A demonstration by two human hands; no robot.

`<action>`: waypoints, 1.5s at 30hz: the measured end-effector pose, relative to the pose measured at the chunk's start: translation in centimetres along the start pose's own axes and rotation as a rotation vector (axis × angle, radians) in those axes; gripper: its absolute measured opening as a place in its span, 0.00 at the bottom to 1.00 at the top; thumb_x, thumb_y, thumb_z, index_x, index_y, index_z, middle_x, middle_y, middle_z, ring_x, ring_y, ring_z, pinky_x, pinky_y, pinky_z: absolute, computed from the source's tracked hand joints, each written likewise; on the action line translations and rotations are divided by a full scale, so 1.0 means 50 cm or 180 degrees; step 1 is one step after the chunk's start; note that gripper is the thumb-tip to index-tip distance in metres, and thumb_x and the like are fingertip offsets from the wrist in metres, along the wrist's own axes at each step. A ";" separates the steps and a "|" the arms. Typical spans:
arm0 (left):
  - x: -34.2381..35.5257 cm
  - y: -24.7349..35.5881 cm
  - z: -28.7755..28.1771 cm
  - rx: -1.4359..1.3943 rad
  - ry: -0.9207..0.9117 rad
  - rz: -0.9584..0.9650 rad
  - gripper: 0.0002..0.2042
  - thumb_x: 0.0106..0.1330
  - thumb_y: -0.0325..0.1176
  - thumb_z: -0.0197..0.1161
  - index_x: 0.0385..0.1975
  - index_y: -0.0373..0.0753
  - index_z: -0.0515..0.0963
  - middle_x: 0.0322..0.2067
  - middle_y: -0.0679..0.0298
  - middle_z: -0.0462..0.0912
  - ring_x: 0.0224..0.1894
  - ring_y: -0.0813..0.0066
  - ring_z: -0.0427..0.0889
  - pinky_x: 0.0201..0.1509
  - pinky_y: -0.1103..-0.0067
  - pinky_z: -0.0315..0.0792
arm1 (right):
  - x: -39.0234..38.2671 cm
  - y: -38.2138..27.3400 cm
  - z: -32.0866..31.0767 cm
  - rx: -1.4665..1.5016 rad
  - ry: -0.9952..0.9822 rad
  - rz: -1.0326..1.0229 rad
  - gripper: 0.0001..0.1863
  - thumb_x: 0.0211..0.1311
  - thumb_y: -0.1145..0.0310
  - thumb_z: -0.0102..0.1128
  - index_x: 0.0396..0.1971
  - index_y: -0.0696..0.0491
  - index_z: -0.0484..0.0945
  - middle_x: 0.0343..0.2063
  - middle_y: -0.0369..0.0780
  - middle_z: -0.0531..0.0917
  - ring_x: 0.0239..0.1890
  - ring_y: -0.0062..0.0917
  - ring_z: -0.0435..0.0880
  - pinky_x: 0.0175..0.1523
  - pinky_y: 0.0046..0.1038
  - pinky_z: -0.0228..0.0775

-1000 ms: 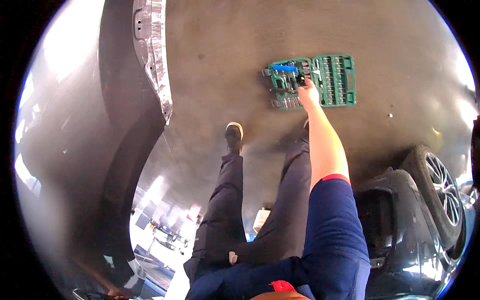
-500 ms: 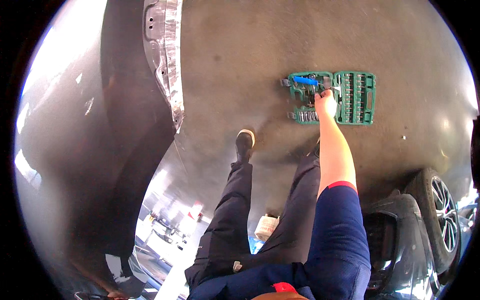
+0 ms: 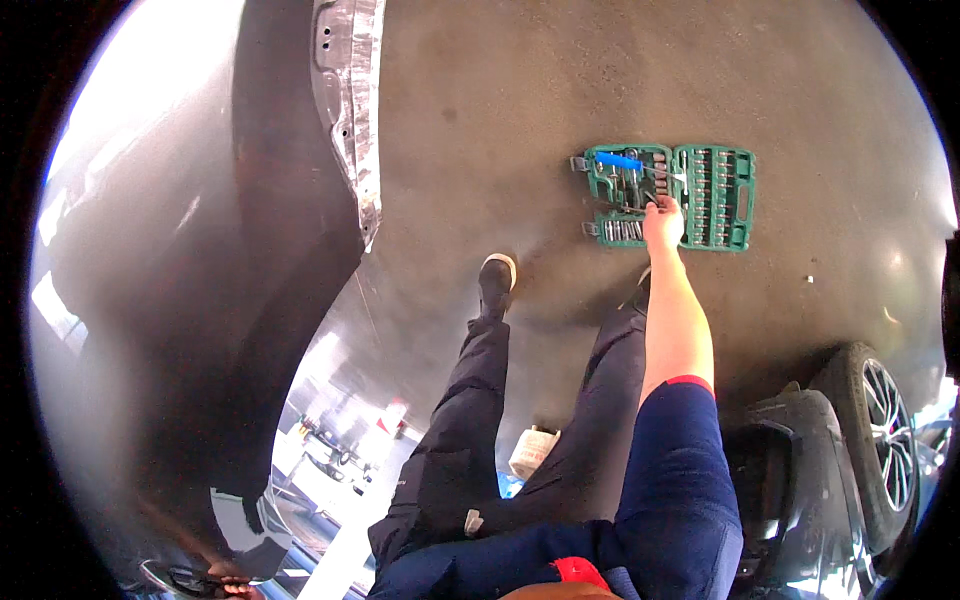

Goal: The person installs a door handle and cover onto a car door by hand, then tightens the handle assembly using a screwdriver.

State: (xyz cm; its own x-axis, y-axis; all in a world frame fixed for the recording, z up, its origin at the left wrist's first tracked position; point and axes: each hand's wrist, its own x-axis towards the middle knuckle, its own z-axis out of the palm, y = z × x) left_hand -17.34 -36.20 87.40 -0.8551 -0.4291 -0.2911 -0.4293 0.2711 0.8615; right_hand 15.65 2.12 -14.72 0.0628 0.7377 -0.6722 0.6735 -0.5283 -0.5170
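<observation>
My right hand [image 3: 662, 222] reaches down to an open green tool case [image 3: 743, 200] on the floor. Its fingers are drawn together over the case's left half, by a small dark piece, and what they hold is too small to make out. A blue-handled tool [image 3: 620, 160] lies across that half, above the hand. Several metal sockets [image 3: 624, 231] sit in a row at its lower edge, and rows of bits [image 3: 700, 195] fill the right half. At the lower left rim, a few fingers [image 3: 236, 586] show against the dark car panel; whether these are my left hand or a reflection is unclear.
A large glossy dark car body panel [image 3: 200, 300] takes up the left side, with a bare metal edge [image 3: 352, 120]. At lower right stand a wheel [image 3: 885, 440] and a dark car part [image 3: 800, 450]. A pale container [image 3: 534, 452] shows between my legs.
My right hand has drawn back slightly toward me within the case, uncovering part of its left half. The grey piece by its fingertips is no longer visible there. The view has shifted slightly.
</observation>
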 end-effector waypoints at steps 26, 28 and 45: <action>0.048 -0.072 -0.158 -0.0777 -0.1273 0.0780 0.33 0.86 0.59 0.42 0.49 0.28 0.77 0.46 0.38 0.88 0.50 0.46 0.91 0.59 0.59 0.84 | -1.408 -1.120 -0.618 0.1482 -0.6124 -0.2411 0.22 0.64 0.80 0.60 0.59 0.57 0.83 0.51 0.48 0.82 0.39 0.26 0.84 0.44 0.27 0.81; 0.055 -0.083 -0.176 -0.1219 -0.1735 0.0914 0.26 0.87 0.51 0.42 0.50 0.29 0.76 0.45 0.38 0.89 0.52 0.46 0.91 0.61 0.59 0.84 | -1.549 -1.129 -0.599 0.1076 -0.6492 -0.2113 0.24 0.66 0.84 0.63 0.61 0.57 0.77 0.52 0.44 0.82 0.40 0.26 0.85 0.48 0.29 0.82; 0.111 -0.061 -0.269 -0.1315 -0.3461 0.1657 0.12 0.75 0.25 0.53 0.55 0.32 0.67 0.45 0.60 0.82 0.50 0.76 0.79 0.57 0.73 0.73 | -1.972 -1.111 -0.425 -0.0794 -0.2272 -0.6053 0.22 0.47 0.66 0.85 0.38 0.52 0.79 0.36 0.39 0.86 0.34 0.38 0.89 0.37 0.37 0.84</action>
State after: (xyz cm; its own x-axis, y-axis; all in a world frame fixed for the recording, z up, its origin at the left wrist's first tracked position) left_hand -16.89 -51.00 88.74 -0.7752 0.6240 0.0982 -0.0181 -0.1773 0.9840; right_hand -12.29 -32.36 91.55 -0.8920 -0.1177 0.4365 -0.4014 0.6504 -0.6449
